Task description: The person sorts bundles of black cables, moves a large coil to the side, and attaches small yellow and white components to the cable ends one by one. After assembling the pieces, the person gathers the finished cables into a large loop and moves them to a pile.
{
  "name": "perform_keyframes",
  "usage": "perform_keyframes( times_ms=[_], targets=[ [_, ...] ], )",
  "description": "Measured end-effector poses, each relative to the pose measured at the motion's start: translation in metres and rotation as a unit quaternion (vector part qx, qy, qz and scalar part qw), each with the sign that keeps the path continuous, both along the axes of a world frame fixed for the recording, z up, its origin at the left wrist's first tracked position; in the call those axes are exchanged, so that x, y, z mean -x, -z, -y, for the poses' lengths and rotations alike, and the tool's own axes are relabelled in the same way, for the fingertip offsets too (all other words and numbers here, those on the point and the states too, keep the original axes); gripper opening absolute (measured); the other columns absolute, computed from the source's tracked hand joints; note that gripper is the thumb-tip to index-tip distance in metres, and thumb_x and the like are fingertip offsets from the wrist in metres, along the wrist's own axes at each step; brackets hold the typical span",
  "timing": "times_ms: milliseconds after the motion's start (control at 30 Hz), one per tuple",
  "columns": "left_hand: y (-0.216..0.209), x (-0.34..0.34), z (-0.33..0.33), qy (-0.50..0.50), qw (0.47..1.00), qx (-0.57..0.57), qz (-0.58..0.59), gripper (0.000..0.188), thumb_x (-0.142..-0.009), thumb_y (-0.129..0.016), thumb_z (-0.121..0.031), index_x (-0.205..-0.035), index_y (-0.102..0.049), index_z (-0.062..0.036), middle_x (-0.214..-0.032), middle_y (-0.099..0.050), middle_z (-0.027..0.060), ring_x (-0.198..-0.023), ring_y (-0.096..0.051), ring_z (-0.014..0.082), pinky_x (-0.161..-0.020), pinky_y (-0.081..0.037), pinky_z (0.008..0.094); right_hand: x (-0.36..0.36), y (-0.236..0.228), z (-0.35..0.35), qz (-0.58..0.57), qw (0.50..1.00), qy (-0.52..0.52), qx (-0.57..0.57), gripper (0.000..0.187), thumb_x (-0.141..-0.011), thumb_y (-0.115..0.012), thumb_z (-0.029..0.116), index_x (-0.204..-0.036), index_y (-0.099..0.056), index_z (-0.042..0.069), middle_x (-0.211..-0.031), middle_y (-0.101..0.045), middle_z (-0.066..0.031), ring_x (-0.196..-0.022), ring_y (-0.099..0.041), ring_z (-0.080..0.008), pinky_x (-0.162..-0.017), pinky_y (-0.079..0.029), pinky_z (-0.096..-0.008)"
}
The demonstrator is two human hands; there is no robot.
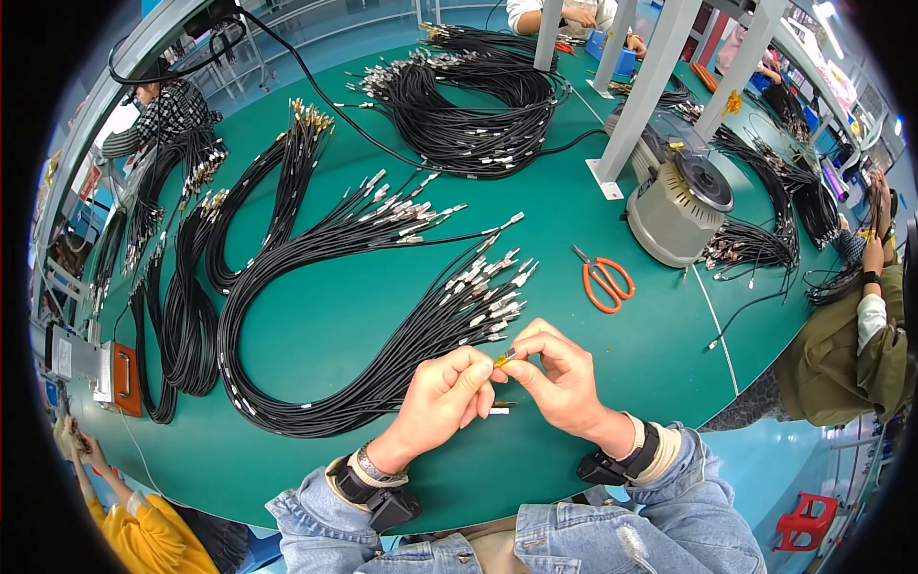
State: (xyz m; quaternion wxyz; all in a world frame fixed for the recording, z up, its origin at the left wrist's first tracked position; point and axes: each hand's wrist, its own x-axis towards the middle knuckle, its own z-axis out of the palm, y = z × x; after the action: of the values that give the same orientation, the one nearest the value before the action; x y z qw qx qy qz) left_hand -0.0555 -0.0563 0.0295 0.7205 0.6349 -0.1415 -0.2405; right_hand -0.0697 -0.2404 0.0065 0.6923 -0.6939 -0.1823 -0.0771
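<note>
My left hand (445, 390) and my right hand (557, 379) meet above the front of the green table. Both are closed in a pinch, fingertips nearly touching. Between them is a small yellow piece (501, 360) with a dark end, too small to name surely. Just below the fingers, a short white-labelled end (499, 410) shows, mostly hidden by my hands. A large looped bundle of black cables (287, 407) lies left of my left hand, its white-tagged ends (492, 292) fanning out beyond my fingers. Orange-handled cutters (604, 281) rest beyond my right hand.
A grey machine with a round black top (674, 210) stands at right beside a metal post (645, 96). More black cable bundles (478, 124) cover the green table (564, 459). An orange-faced box (125, 378) sits at left. Other people (846, 335) work around the table.
</note>
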Motion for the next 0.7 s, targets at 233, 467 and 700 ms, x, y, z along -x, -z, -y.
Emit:
perform_keyframes(
  times_ms=[233, 467, 700],
  targets=[
    [-0.005, -0.007, -0.005, 0.064, 0.997, 0.022, -0.042, 0.031, -0.102, -0.044, -0.025, -0.091, -0.06, -0.0014, -0.056, -0.055, 0.0007, -0.041, -0.035, 0.0023, -0.039, -0.025, 0.0192, -0.003, 0.0, 0.002, 0.002, 1.0, -0.011, -0.007, 0.009, -0.087, -0.065, 0.001, -0.093, -0.061, -0.003, -0.092, -0.055, -0.0093, -0.083, -0.055, -0.0146, -0.074, -0.046, -0.0278],
    [-0.002, -0.013, -0.012, 0.129, 0.983, 0.044, -0.125, 0.033, -0.102, -0.046, -0.03, -0.091, -0.062, -0.003, -0.057, -0.054, -0.0017, -0.044, -0.036, 0.0011, -0.041, -0.027, 0.0171, -0.008, 0.003, 0.009, 0.021, 0.997, -0.07, 0.02, 0.015, -0.088, -0.064, 0.001, -0.102, -0.062, -0.003, -0.095, -0.057, -0.0093, -0.085, -0.055, -0.0147, -0.074, -0.047, -0.0283],
    [0.001, -0.015, -0.012, 0.115, 0.983, 0.055, -0.133, 0.034, -0.101, -0.047, -0.031, -0.091, -0.062, -0.0027, -0.057, -0.053, -0.0014, -0.043, -0.035, 0.0011, -0.041, -0.025, 0.0172, -0.006, -0.011, 0.003, -0.09, 0.995, -0.027, -0.043, 0.015, -0.088, -0.064, 0.004, -0.102, -0.064, -0.002, -0.09, -0.06, -0.0083, -0.083, -0.056, -0.0151, -0.074, -0.046, -0.0286]
  ],
)
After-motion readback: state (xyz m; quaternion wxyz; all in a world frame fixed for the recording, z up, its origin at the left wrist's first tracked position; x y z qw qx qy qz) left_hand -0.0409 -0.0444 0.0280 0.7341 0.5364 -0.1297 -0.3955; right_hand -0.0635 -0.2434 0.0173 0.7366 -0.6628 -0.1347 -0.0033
